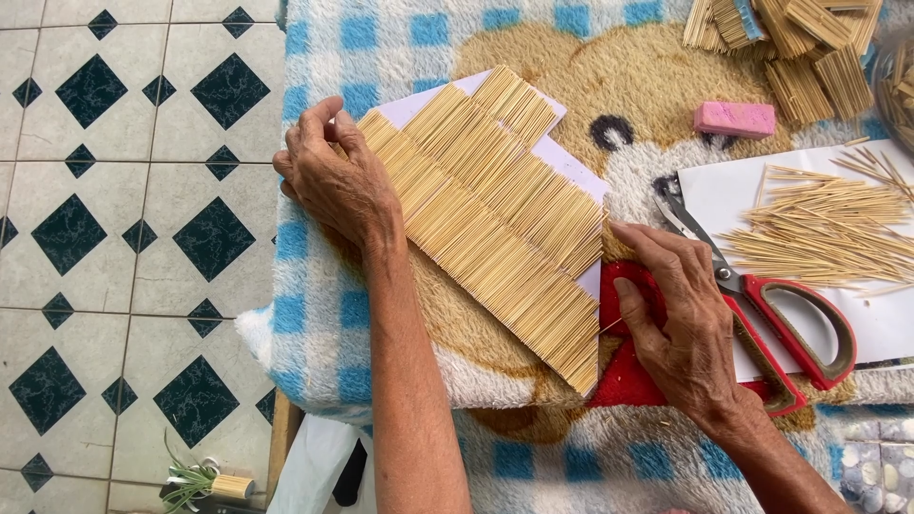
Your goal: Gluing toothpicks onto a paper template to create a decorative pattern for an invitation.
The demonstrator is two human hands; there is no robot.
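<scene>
Forearms are coming in from the bottom edge, both hands working on a stick mat (495,219) lying slantwise on the desk, on a fleece blanket (324,314) with blue checks and a bear print. Mat is looking like stepped rows of thin pale wooden sticks packed side by side on white card (562,157) — rows overlapping like shingles, card edges showing at top and right. Left hand (338,181) is resting on the mat's upper-left corner, grip loosely curled, fingertips touching the edge. Right hand (681,319) is sitting at the mat's right edge, grip pinching a single stick (612,326) between thumb and forefinger. Red-handled scissors (762,305) are lying just beside that hand, partly under it. Loose sticks (824,228) are spreading on white paper (709,186); pink block (734,119) and stick bundles (809,57) beyond.
</scene>
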